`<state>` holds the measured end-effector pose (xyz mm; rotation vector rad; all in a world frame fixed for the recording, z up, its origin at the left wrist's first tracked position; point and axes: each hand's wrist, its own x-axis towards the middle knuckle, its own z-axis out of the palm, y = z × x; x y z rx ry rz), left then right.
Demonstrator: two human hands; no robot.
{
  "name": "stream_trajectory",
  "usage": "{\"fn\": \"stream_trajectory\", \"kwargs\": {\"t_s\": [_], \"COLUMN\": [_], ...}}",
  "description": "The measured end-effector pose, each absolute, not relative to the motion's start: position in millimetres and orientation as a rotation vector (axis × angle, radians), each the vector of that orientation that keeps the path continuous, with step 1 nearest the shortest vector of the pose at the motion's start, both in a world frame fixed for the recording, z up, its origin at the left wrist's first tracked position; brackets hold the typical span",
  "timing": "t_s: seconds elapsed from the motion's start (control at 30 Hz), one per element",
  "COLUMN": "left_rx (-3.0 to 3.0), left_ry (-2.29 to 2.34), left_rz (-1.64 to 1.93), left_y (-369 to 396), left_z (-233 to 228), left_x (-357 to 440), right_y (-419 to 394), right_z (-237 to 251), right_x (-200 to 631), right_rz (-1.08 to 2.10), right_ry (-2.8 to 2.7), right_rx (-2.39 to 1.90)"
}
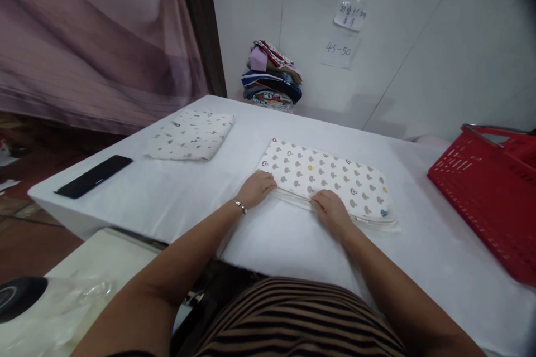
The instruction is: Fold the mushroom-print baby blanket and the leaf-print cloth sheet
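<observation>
A white folded cloth (326, 170) printed with grey mushroom-like shapes and a few coloured ones lies flat on the white table (268, 240). Several layers show along its near edge. My left hand (257, 188), with a bracelet at the wrist, has its curled fingers gripping the near left corner. Near the middle of the same edge, my right hand (330, 212) pinches the layers, its thumb partly hidden. Both hands rest low against the tabletop.
Another folded printed cloth (192, 136) lies at the far left, with a black phone (95, 177) closer in. A red basket (489, 195) stands at the right. Stacked folded clothes (272, 81) sit beyond the table by the wall, below paper notes (340, 54).
</observation>
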<state>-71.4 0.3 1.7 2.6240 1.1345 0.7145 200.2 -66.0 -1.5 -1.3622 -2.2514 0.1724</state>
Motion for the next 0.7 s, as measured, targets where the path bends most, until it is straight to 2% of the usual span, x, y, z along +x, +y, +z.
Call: {"fn": "stream_trajectory", "kwargs": {"t_s": [0.7], "left_rx": [2.733], "left_ry": [1.100], "left_rz": [0.642], "left_y": [-1], "left_z": [-9], "left_x": [-78], "right_y": [-74], "right_z": [-13], "right_x": [199], "right_rz": [0.061], "right_ry": [-2.294], "right_rx": [-1.288]}}
